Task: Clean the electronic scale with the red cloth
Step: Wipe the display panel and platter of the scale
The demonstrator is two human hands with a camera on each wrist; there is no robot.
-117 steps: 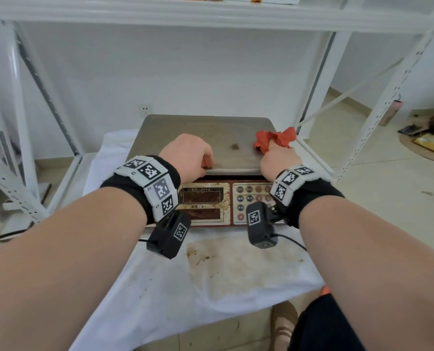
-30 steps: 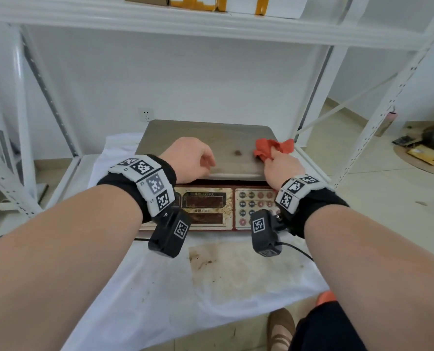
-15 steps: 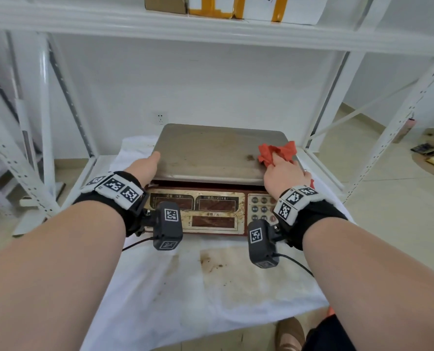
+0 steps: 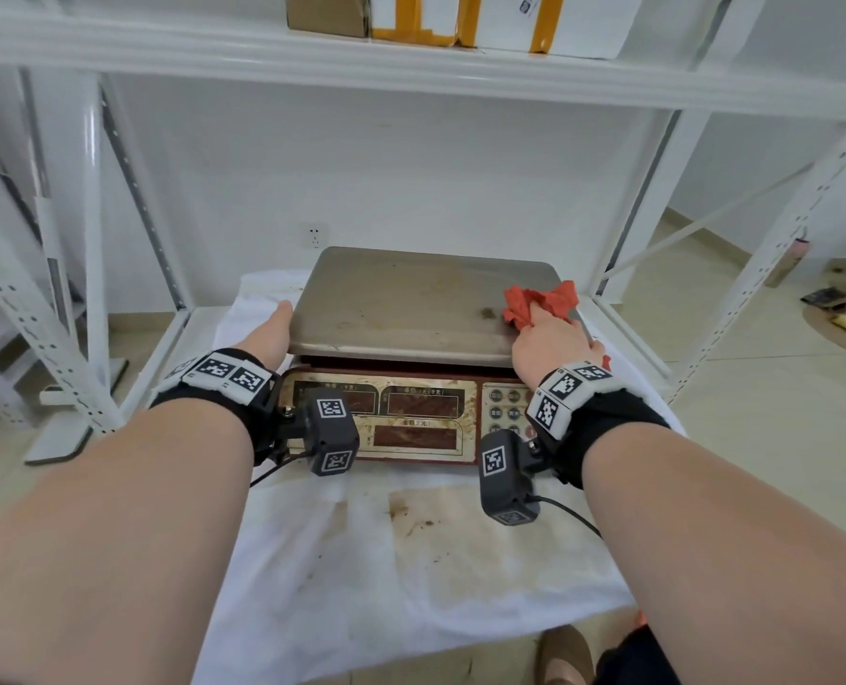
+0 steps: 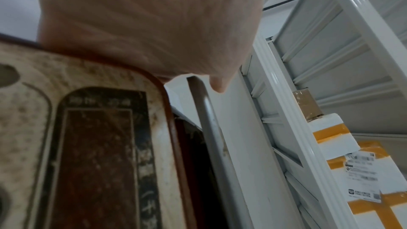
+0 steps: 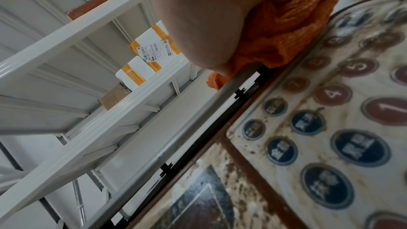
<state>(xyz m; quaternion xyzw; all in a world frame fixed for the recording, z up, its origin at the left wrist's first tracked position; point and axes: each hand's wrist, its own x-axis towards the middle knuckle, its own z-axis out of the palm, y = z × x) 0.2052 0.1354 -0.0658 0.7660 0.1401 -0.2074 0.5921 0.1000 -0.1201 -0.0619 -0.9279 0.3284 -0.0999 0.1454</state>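
— What changed just now?
— The left hand [image 4: 273,333] left the pan's front edge and now lies flat-fingered against the electronic scale's [image 4: 411,309] left side, holding nothing.
— And the right hand [image 4: 549,346]?
— Still bunched around the red cloth [image 4: 534,301], centre right, on the pan. Braced; wiping likely resumes.

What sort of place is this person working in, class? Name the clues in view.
Probably a storeroom or small stockroom: white metal shelving with bare uprights, taped parcels on the upper shelf, and a grimy electronic scale set on the lower one. The bare white wall and tiled floor fit that too.
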